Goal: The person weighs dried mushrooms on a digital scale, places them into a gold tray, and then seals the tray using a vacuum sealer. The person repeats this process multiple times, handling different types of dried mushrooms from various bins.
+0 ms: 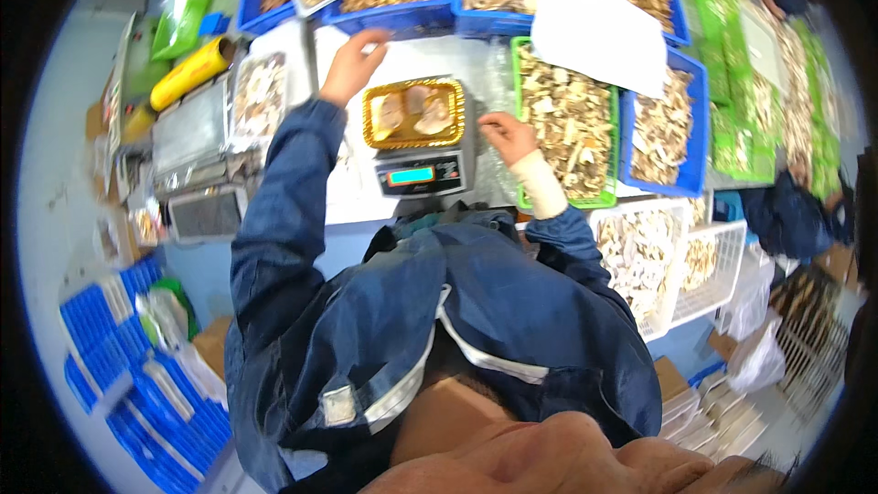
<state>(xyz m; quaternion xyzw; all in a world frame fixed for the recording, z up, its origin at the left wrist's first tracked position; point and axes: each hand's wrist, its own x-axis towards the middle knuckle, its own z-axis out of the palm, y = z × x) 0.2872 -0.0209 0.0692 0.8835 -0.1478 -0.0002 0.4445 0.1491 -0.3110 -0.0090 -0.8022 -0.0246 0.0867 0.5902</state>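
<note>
A gold plastic tray (414,142) with a few pale dried slices, apparently mushroom, rests on a digital kitchen scale (449,175) whose display is lit. My left hand (353,65) is raised at the tray's upper left, near the blue crates; its fingers are curled with a gap between them, and nothing shows in it. To the right of the scale, my right hand (509,137) hovers by the clear plastic wrap, its fingers bent and near one another, with nothing visible in them. Beside it stands a green basket (612,144) of dried sliced mushrooms.
Blue crates (494,22) of dried mushrooms line the table's back, with a white sheet (597,27) over part of them. A clear bag (259,92) of slices and a yellow roll (188,75) lie left. White baskets (675,274) stand lower right. Other people work at the right edge.
</note>
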